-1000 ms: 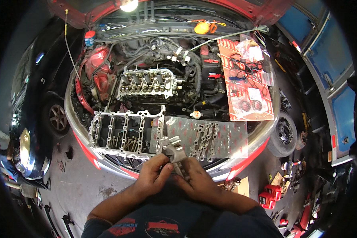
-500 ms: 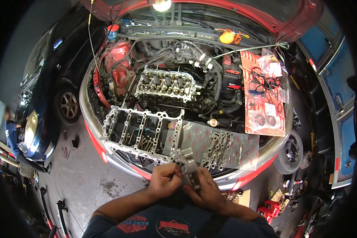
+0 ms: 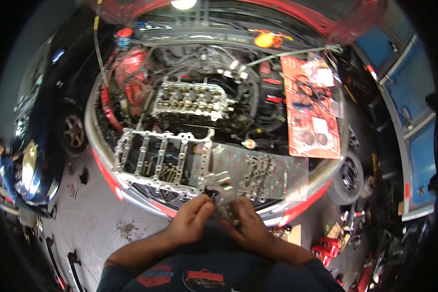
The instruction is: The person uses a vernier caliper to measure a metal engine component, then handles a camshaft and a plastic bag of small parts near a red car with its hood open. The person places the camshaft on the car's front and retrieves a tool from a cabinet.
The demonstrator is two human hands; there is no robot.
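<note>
My right hand (image 3: 248, 224) holds a silver metal engine part (image 3: 225, 197) with a round opening and short projecting arms, close in front of my chest. My left hand (image 3: 192, 219) is closed against the part's left side, thumb and fingers pressed together by the opening; motion smears the finger details. Beyond my hands, a ladder-like aluminium frame (image 3: 184, 160) rests across the front of the engine bay, with several bolts (image 3: 163, 173) within its outline. To its right, several metal bearing caps (image 3: 258, 173) lie on a clear printed plastic sheet (image 3: 294, 177).
The exposed cylinder head (image 3: 190, 100) sits in the bay. A red gasket pack (image 3: 314, 146) lies at the right. An orange item (image 3: 267, 40) and a blue tub with a red lid (image 3: 125, 38) stand near the windscreen. A dark car (image 3: 29, 112) is at left, a loose wheel (image 3: 348, 177) at right.
The whole view has shifted, so the car sits slightly further left and higher. The metal part has turned a little in my hands, its arms now pointing more to the right.
</note>
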